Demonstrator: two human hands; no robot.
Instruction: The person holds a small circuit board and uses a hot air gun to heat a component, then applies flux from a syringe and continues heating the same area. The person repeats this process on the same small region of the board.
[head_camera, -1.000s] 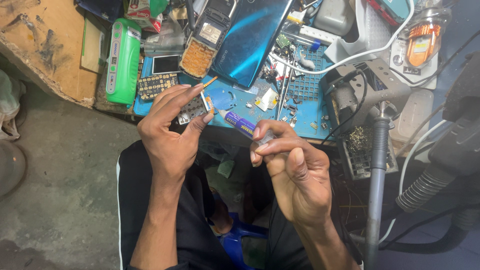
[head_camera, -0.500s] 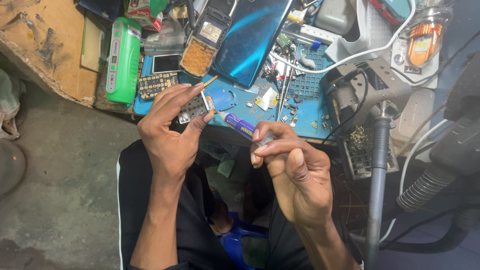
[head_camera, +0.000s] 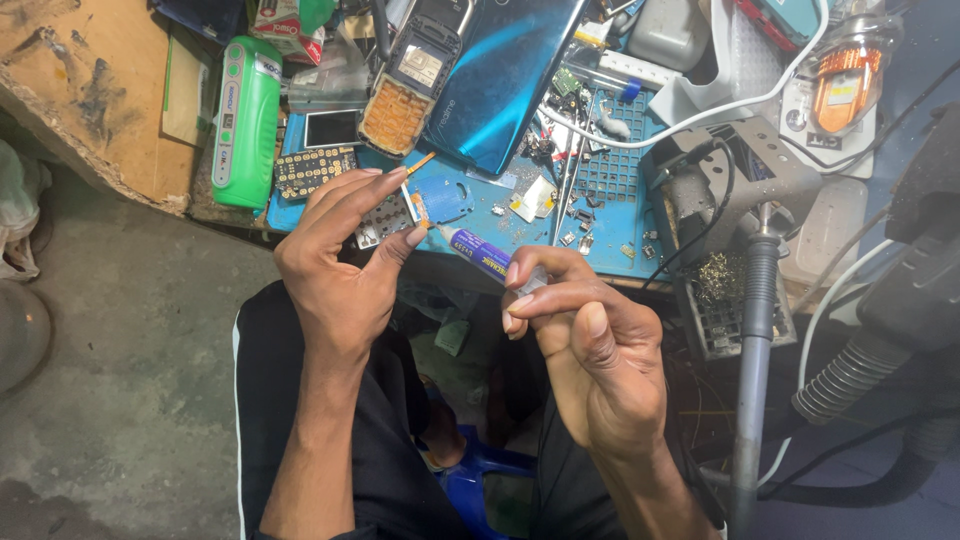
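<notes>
My left hand (head_camera: 335, 265) pinches a small phone circuit board with a keypad face (head_camera: 392, 213) between thumb and fingers, held just above the front edge of the blue work mat (head_camera: 480, 205). My right hand (head_camera: 590, 345) grips a small white and purple glue tube (head_camera: 490, 262). The tube's pointed tip sits right at the board's lower right corner. Both hands hover over my lap, close to the bench edge.
On the bench lie a shiny blue phone back cover (head_camera: 505, 80), an opened keypad phone with an orange inner panel (head_camera: 410, 85), a green cylindrical device (head_camera: 245, 120), loose keypads, tweezers and small parts. A soldering iron (head_camera: 755, 330) in a stand and hoses sit at the right.
The two hands stay almost still. The glue tube's tip has stayed close against the board in my left hand.
</notes>
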